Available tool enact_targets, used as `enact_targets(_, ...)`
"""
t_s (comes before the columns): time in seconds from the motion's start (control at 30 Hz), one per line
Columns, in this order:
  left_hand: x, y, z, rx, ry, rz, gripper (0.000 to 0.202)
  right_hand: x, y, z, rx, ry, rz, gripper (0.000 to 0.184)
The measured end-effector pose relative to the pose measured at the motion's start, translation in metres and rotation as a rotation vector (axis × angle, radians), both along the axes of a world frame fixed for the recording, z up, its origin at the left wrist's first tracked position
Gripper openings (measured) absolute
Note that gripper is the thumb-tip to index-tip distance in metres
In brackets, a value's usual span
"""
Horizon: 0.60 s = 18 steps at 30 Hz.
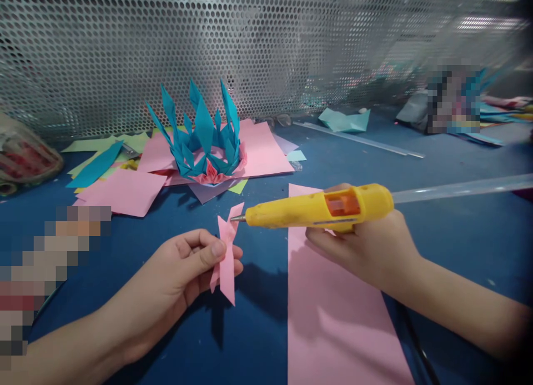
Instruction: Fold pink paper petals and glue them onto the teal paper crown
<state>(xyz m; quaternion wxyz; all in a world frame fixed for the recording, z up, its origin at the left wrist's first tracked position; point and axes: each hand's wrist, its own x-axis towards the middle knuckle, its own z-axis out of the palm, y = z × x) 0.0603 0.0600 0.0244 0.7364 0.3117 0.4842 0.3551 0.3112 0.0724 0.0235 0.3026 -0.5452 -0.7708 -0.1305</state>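
Observation:
Between thumb and fingers, my left hand (187,268) pinches a folded pink paper bow (227,263) above the blue table. My right hand (366,246) grips a yellow hot glue gun (291,210), its fingers wrapped round the handle. The gun's metal nozzle points left and meets the upper part of the bow; I cannot tell whether glue is coming out. A long clear glue stick (462,189) runs out of the gun's back end. Beneath my right hand lies a large pink paper sheet (328,318).
A blue folded-paper crown (204,135) with pink pieces stands at the back on loose coloured papers (125,190). Two clear glue sticks (358,138) and a pale green paper (345,120) lie behind the gun. A perforated metal screen (266,46) closes off the back. A dark cord (416,340) runs at lower right.

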Motion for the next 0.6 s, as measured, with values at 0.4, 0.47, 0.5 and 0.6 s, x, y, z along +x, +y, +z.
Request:
enact_targets(0.4,0.0013,0.0003,0.0036,-0.019,0.020,0.010,0.032,0.0029,0.0015,-0.0034,0.045,-0.002,0.082,0.004)
enact_targets(0.47,0.0026,0.0011,0.0055,-0.026,0.023,0.011,0.033,0.0036,0.0012,-0.0045,0.035,-0.004,0.085,0.003)
enact_targets(0.5,0.0031,0.0015,0.0060,-0.023,0.017,0.009,0.033,0.0041,0.0014,-0.0047,0.034,-0.003,0.081,0.003)
enact_targets(0.6,0.0040,0.0020,0.0064,-0.014,0.016,-0.005,0.033,0.0053,0.0026,-0.0038,0.040,0.000,0.057,0.013)
